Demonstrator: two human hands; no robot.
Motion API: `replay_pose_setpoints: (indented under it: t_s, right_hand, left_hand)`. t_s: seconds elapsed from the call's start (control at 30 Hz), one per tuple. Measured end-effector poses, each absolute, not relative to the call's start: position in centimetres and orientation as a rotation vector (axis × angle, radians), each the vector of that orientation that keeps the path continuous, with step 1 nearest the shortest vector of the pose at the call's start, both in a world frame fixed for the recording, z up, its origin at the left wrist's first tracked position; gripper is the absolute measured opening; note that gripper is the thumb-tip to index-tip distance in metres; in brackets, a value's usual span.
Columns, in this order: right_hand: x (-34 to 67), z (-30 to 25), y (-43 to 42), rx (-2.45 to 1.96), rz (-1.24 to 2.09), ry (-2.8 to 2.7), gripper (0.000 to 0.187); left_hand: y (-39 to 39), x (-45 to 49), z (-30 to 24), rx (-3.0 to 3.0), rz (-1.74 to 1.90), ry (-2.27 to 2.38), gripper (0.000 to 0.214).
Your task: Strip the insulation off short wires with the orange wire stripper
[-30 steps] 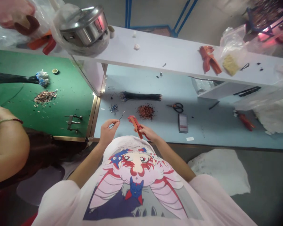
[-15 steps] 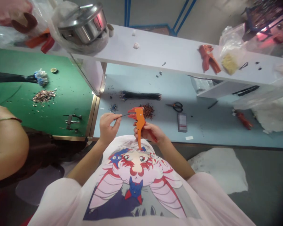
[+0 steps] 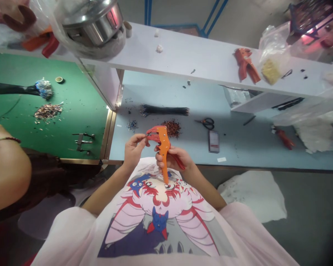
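Note:
My right hand (image 3: 176, 158) is wrapped round the handles of an orange and red wire stripper (image 3: 164, 144), held upright above the table's front edge. The tool's red jaws point left. Beside them, my left hand (image 3: 135, 147) pinches a thin black wire (image 3: 147, 135), mostly hidden by the fingers, its end at the jaws. Whether the jaws grip the wire I cannot tell. Just behind the tool lies a heap of small copper-coloured scraps (image 3: 172, 128). Beyond the heap is a bundle of black wires (image 3: 165, 110).
Black-handled scissors (image 3: 209, 123) and a phone (image 3: 214, 142) lie to the right. A white shelf (image 3: 177, 48) crosses the back, carrying a steel pot (image 3: 96, 27) and a red tool (image 3: 246, 65). At the left, a co-worker's arm (image 3: 8, 166) rests by a green mat (image 3: 72, 107).
My left hand has moved right, closer to the stripper's jaws, and less wire shows. My right fingers now wrap round the orange handle, and the red handle stands further out.

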State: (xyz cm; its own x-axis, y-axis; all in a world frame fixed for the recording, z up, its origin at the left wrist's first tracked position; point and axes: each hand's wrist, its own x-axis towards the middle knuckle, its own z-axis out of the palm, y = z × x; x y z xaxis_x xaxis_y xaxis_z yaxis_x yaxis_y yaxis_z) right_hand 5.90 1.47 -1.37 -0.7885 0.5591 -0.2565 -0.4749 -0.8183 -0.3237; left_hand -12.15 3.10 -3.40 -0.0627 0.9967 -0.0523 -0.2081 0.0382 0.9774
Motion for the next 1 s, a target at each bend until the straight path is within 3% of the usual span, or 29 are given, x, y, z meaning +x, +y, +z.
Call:
replay_pose_setpoints:
  t_s: [0.57,0.83,1.0]
  right_hand:
    - [5.7,-0.8,1.3,-0.394,2.529,-0.378,0.033]
    - [5.7,-0.5,1.3,-0.386,2.524,-0.406,0.034]
    - [5.5,-0.3,1.4,-0.389,2.502,-0.417,0.035]
  left_hand:
    - [3.0,-12.3,-3.0,1.256,1.237,1.260,0.014]
    - [3.1,-12.8,-2.5,1.190,1.498,1.195,0.011]
    - [2.8,-12.5,-2.3,1.163,1.470,1.153,0.012]
